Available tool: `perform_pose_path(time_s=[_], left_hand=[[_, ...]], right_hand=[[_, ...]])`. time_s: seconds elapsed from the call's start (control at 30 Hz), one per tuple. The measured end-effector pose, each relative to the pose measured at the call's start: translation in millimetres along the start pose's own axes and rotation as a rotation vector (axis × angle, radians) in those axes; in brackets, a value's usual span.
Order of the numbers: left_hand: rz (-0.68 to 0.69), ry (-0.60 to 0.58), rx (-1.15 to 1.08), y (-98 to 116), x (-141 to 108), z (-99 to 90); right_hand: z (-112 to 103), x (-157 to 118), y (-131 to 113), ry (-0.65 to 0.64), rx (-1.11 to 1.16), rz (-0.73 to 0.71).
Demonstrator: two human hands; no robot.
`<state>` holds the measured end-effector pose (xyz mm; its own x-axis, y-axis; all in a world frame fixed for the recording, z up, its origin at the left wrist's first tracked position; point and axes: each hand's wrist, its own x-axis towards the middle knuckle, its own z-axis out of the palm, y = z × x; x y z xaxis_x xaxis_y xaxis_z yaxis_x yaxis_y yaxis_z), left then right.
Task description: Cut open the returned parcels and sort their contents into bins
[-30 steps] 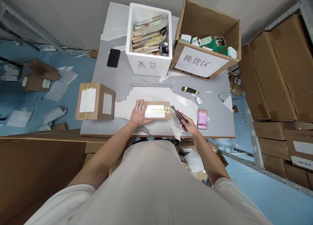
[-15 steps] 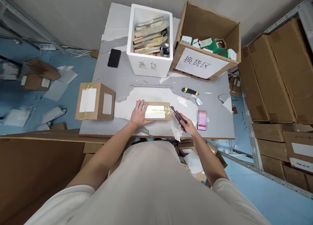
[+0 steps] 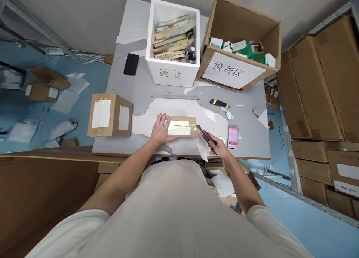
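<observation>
A small flat cardboard box with a white label and clear tape across its top lies near the table's front edge. My left hand grips its left end, fingers over the top and thumb along the near side. In my right hand is a red and black utility knife, its tip pointing at the box's right end. Whether the tip touches the box I cannot tell. A phone with a lit pink screen lies just right of that hand.
Left of my hands stands a larger taped carton. Farther back are a black phone, a white foam box of books and an open carton of small boxes. A yellow-black cutter and crumpled paper lie to the right.
The knife in my right hand has shifted slightly toward me at the box's right end. My left hand stays on the box. The camera view has moved a little.
</observation>
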<state>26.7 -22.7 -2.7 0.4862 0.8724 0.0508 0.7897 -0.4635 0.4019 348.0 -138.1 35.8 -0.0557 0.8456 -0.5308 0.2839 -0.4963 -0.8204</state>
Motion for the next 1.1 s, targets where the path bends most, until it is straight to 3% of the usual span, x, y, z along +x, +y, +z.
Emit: perform_pose_path(time_s=[0.33, 0.53, 0.63, 0.77, 0.87, 1.0, 1.1], left_hand=[[0.002, -0.033, -0.004, -1.5, 0.3, 0.3], [0.017, -0.005, 0.001, -1.4, 1.4, 0.7], [0.042, -0.004, -0.006, -2.9, 0.4, 1.2], [0.053, -0.015, -0.028, -5.4, -1.3, 0.1], [0.083, -0.023, -0.086, -7.9, -2.1, -3.5], [0.032, 0.047, -0.209, -14.1, -5.7, -10.8], [-0.129, 0.130, -0.316, -23.2, -18.2, -9.7]], right_hand=[[-20.1, -14.2, -9.9, -0.109, -0.028, 0.076], [-0.2, -30.8, 16.8, -0.170, 0.072, 0.093], [9.4, -36.8, 28.3, -0.107, 0.113, 0.091], [3.7, -43.7, 33.9, -0.034, 0.122, 0.082], [-0.4, -40.0, 32.3, 0.136, 0.207, 0.021], [19.9, -8.4, 25.4, 0.408, 0.308, -0.048], [47.9, 22.3, 21.0, 0.428, 0.366, -0.034]])
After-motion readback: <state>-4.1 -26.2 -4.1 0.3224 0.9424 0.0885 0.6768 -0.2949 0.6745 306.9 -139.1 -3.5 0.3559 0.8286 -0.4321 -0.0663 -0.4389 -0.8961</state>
